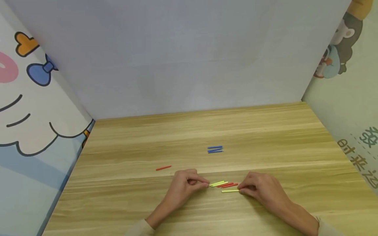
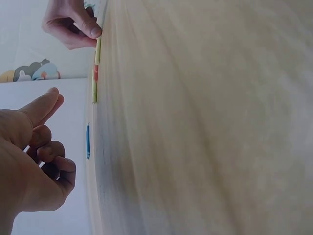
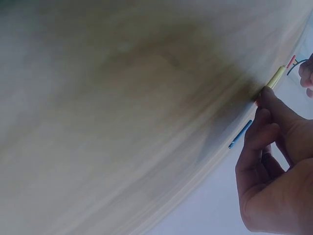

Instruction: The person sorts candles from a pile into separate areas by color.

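You had the yellow stick (image 1: 229, 191) on the surface (image 1: 124, 200), pinched at its right end by the fingers of your right hand (image 1: 265, 190), the nearer one, its long axis running leftward from them. Just beyond lay the red pair (image 1: 229, 185), crowding the way to the yellow pair (image 1: 218, 184), whose left end met your left hand's (image 1: 184, 185) fingers, pressed together, though whether they gripped it you could not tell. Farther out lay three blue sticks (image 1: 215, 149) and, leftward, a lone red stick (image 1: 163, 167).
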Action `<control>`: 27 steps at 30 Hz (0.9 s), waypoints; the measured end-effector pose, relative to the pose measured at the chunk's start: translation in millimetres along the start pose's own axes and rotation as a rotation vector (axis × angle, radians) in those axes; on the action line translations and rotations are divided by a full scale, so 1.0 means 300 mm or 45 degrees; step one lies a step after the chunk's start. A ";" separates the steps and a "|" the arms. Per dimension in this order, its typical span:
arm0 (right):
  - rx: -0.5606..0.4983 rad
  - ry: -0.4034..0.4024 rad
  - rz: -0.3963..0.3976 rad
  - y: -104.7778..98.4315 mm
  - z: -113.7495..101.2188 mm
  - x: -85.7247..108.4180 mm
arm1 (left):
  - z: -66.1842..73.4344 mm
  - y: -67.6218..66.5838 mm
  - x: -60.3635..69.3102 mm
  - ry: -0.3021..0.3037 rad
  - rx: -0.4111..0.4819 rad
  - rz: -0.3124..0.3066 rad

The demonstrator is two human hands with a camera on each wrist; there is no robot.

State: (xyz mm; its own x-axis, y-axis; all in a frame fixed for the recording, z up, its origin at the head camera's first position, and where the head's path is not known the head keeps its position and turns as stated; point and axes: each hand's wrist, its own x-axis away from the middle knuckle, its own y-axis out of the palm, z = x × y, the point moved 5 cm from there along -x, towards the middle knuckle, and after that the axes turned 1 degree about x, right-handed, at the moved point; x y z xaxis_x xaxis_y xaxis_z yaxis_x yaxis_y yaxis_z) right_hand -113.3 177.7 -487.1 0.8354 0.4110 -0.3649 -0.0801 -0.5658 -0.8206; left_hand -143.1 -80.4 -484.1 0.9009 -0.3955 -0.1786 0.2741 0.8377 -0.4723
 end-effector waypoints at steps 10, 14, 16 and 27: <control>-0.135 0.152 -0.056 -0.002 0.014 0.006 | -0.014 0.040 -0.007 -0.072 0.027 -0.065; -0.250 0.237 -0.065 0.000 0.025 0.012 | -0.010 0.048 -0.010 -0.078 0.042 -0.081; -0.293 0.268 -0.054 0.002 0.031 0.017 | -0.009 0.051 -0.012 -0.081 0.050 -0.088; -0.401 0.318 0.050 0.014 0.050 0.038 | -0.013 0.069 -0.018 -0.098 0.109 -0.097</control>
State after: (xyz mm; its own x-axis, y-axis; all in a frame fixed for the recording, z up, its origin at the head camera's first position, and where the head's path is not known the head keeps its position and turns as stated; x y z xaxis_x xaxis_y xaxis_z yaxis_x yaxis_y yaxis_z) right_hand -112.2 190.9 -501.2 0.9446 0.2205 -0.2432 0.0239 -0.7850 -0.6190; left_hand -143.7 -62.5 -496.3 0.8987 -0.4317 -0.0771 0.3672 0.8369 -0.4059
